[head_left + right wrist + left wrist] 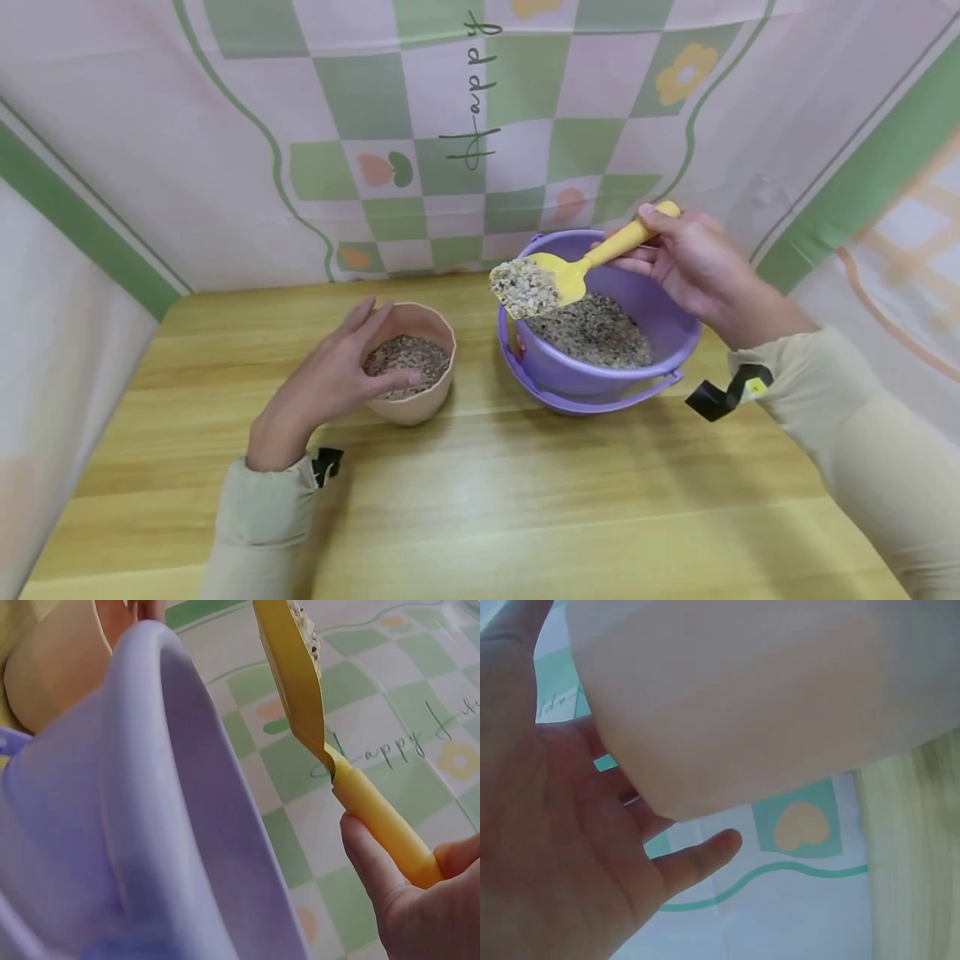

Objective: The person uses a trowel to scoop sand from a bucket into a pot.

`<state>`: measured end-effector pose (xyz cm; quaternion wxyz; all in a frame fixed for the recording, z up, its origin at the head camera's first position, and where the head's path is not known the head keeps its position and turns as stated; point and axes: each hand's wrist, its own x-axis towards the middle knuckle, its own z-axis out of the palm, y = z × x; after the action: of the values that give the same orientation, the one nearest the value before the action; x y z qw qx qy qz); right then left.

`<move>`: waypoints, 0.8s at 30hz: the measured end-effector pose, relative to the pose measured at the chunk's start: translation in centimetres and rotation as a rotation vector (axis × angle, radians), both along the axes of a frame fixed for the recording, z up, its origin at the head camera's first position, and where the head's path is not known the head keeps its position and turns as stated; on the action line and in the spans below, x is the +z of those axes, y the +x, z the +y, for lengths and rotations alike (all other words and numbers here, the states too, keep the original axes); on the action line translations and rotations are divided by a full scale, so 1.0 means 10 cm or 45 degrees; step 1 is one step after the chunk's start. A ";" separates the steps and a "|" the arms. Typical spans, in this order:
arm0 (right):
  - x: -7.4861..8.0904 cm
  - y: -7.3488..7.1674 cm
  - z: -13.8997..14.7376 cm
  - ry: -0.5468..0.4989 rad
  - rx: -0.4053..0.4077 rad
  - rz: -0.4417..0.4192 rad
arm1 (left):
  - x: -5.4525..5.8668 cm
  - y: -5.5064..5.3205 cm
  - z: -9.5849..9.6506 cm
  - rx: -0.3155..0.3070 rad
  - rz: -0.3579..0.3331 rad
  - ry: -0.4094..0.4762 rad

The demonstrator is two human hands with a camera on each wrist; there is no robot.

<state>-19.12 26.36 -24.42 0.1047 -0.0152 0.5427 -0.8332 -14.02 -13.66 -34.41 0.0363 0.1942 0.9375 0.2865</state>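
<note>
A yellow shovel (622, 243), its blade heaped with pale gravel (523, 287), is gripped by the handle in my right hand (693, 258). The blade hangs above the left rim of a purple bucket (600, 379), which holds darker mixed gravel (600, 329). To the left, a pinkish flower pot (416, 408) contains fine gravel (408, 358). My left hand (330, 375) holds this pot at its left side, thumb over the inside and fingers around the outer wall. In the left wrist view the pot's wall (765, 697) hides part of the fingers.
Both containers stand on a wood-grain table (480, 508). Behind it hangs a green and white checked cloth (442, 108) with lettering. The bucket's purple handle (592, 408) is folded down in front. Black tape (716, 400) sticks out from the right sleeve.
</note>
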 end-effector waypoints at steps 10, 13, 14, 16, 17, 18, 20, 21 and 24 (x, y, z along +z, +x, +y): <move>-0.03 -0.02 -0.30 0.060 -0.014 -0.009 | -0.07 0.02 -0.11 -0.006 -0.023 0.023; -0.03 -0.03 -0.39 0.068 -0.017 -0.019 | -0.09 0.02 -0.15 0.004 -0.053 0.021; -0.03 -0.03 -0.42 0.067 -0.022 -0.021 | -0.10 0.02 -0.15 0.007 -0.058 0.021; -0.04 -0.02 -0.48 0.057 -0.041 -0.024 | -0.11 0.02 -0.16 0.012 -0.066 0.021; -0.04 -0.01 -0.51 0.054 -0.050 -0.024 | -0.11 0.02 -0.17 0.014 -0.070 0.021; -0.05 0.00 -0.54 0.049 -0.060 -0.023 | -0.11 0.02 -0.17 0.018 -0.074 0.022; -0.06 0.01 -0.60 0.059 -0.078 -0.018 | -0.12 0.02 -0.17 0.022 -0.072 0.017; -0.06 0.02 -0.63 0.064 -0.089 -0.015 | -0.12 0.02 -0.18 0.024 -0.068 0.014; -0.08 0.03 -0.71 0.085 -0.109 -0.003 | -0.14 0.02 -0.18 0.027 -0.053 0.010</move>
<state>-18.85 19.27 -25.26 0.0698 0.0124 0.5704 -0.8183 -13.84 -15.49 -35.79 0.0521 0.1782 0.9375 0.2944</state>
